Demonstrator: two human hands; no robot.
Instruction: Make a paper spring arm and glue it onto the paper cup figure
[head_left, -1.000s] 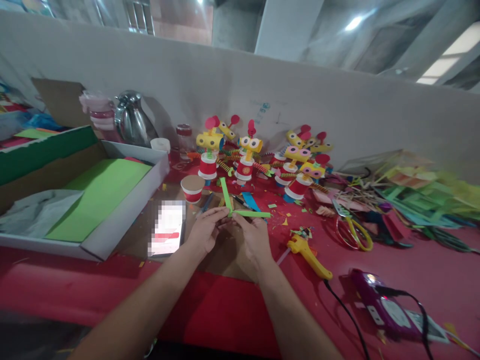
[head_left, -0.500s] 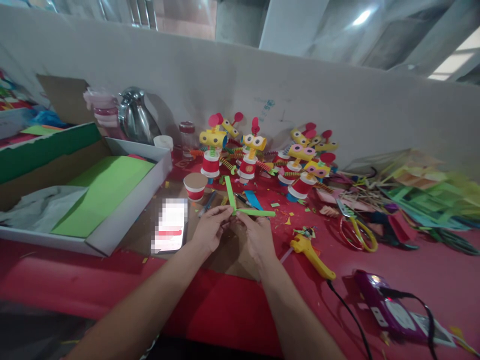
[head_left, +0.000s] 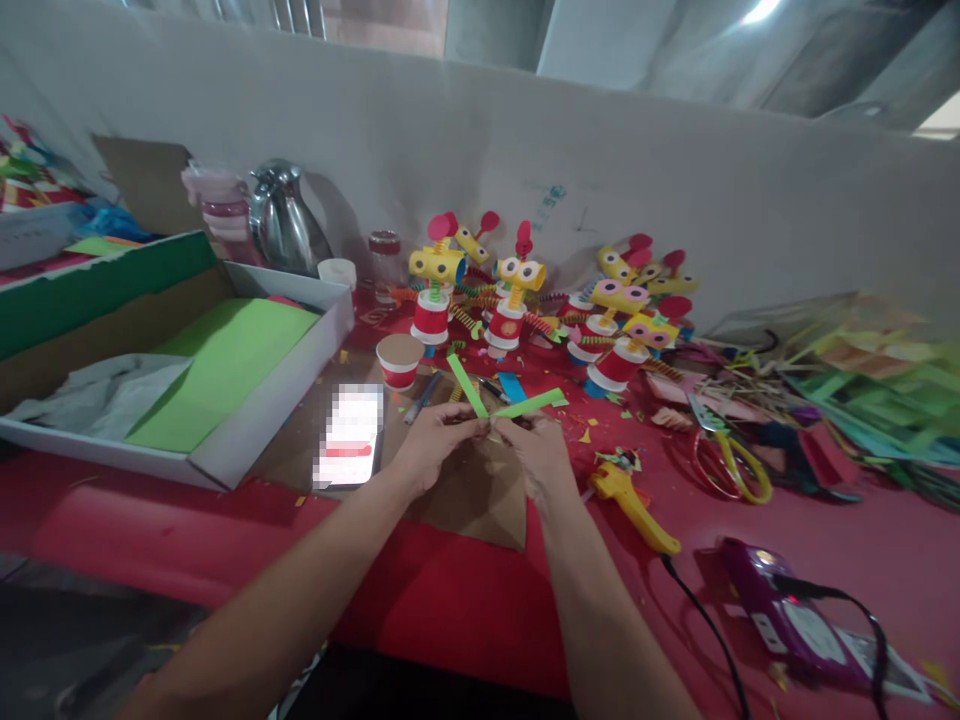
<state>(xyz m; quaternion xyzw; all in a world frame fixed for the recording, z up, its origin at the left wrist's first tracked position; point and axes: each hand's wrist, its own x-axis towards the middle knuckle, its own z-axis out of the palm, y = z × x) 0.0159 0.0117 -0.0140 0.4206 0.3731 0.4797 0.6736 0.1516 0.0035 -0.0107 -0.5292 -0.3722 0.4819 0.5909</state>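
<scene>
Two green paper strips (head_left: 466, 385) meet in a V between my hands, above a brown cardboard sheet (head_left: 480, 500). My left hand (head_left: 439, 445) pinches them near the corner where they join. From the other side, my right hand (head_left: 536, 450) is closed on the same corner, and one strip points out over its fingers to the right. The exact fold is hidden by my fingertips. A paper cup (head_left: 400, 375) with a brown top stands just beyond my left hand, near pens (head_left: 422, 397) and a blue paper strip (head_left: 512, 388).
Several paper-cup figures (head_left: 517, 300) stand along the wall. At left are a phone (head_left: 351, 435) and a white box (head_left: 270, 415) holding green paper. A yellow glue gun (head_left: 637, 508), scissors (head_left: 727, 455), a purple device (head_left: 787, 610) and heaped coloured paper (head_left: 877, 370) lie at right.
The right-hand strip has tilted from nearly level to pointing up and right, and the left one leans further left. Both hands still hold the join. The whole view has shifted slightly.
</scene>
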